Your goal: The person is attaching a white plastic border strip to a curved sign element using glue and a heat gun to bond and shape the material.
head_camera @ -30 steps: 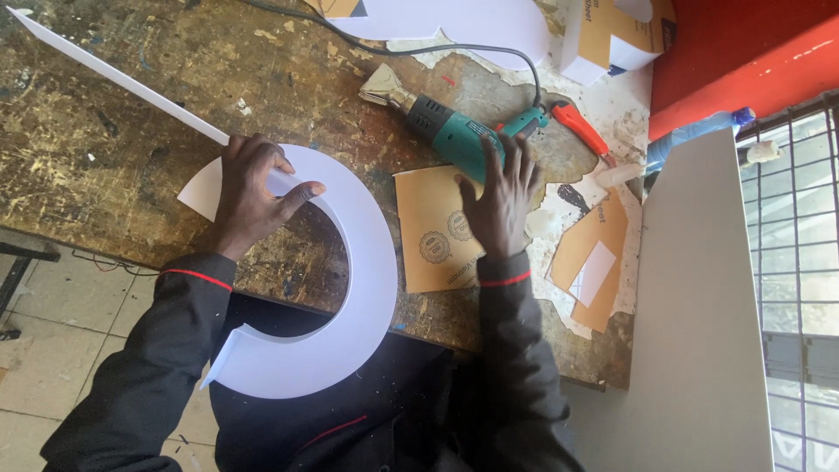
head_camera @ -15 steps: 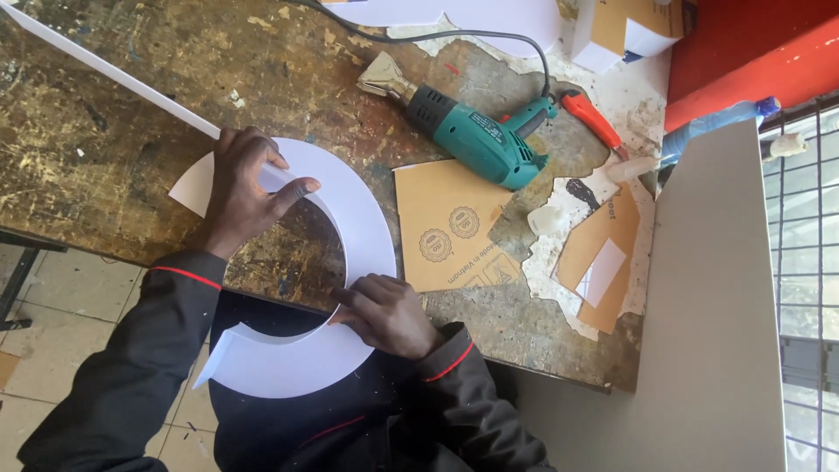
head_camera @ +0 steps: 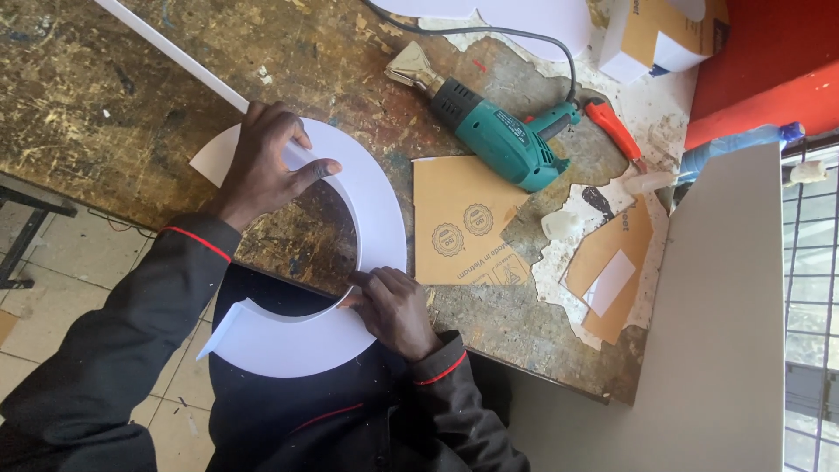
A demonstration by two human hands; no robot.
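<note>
Left hand [head_camera: 266, 166]: we press flat on the arc's [head_camera: 371, 205] upper end, at 11 o'clock.
Right hand [head_camera: 395, 308]: we pinch its inner edge.
Arc: overhangs the bench [head_camera: 105, 96] edge; keep it flat.

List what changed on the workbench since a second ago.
The right hand left the green heat gun, came down toward the body and now pinches the inner edge of the white curved sheet. The left hand stayed pressed on the sheet's upper end. The heat gun and brown cardboard did not move.
</note>
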